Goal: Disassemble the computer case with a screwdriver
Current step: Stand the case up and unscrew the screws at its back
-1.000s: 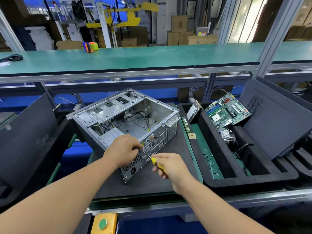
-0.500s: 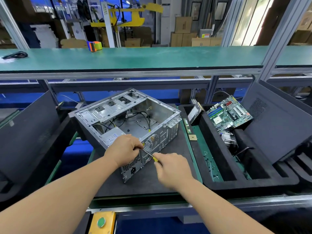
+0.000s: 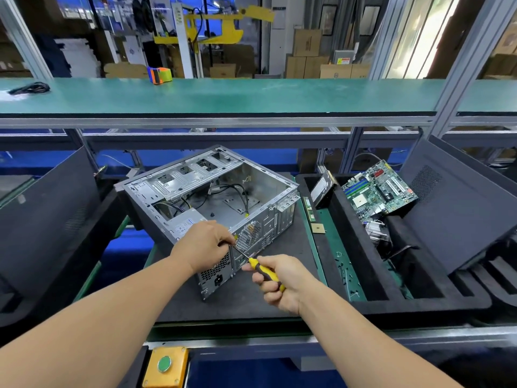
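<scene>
On dark foam mat (image 3: 279, 247), centre of bench: computer case (image 3: 212, 197), bare grey sheet metal, side panel off, lying open side up and turned diagonally. Inside: black cable bundles, perforated drive cage along far edge, power supply (image 3: 187, 221) in near left corner with white label, print too small to read. Rear face toward the viewer: round honeycomb fan grille, punched vent holes, black mains socket.

Left hand (image 3: 205, 249) on near rear edge of case, fingers curled, pinching screwdriver shaft close to its tip. Right hand (image 3: 279, 281) clenched round handle of screwdriver (image 3: 263, 271), yellow and black, thin steel shaft angled up-left to rear panel beside fan grille. Whether the tip sits in a screw: cannot tell.

Right of mat: black foam tray (image 3: 349, 303) with rectangular compartments. Green motherboard (image 3: 377, 189) leaning tilted in far compartment, finned metal heatsink (image 3: 377, 233) below it. Hard drive (image 3: 321, 189) propped on tray wall. Green memory stick (image 3: 309, 210) and small square chip (image 3: 318, 228) flat on green strip between mat and tray.

Near edge: yellow box with green push button (image 3: 164, 364), unlabelled. Far shelf: green surface, orange-and-green tape dispenser (image 3: 159, 74).
</scene>
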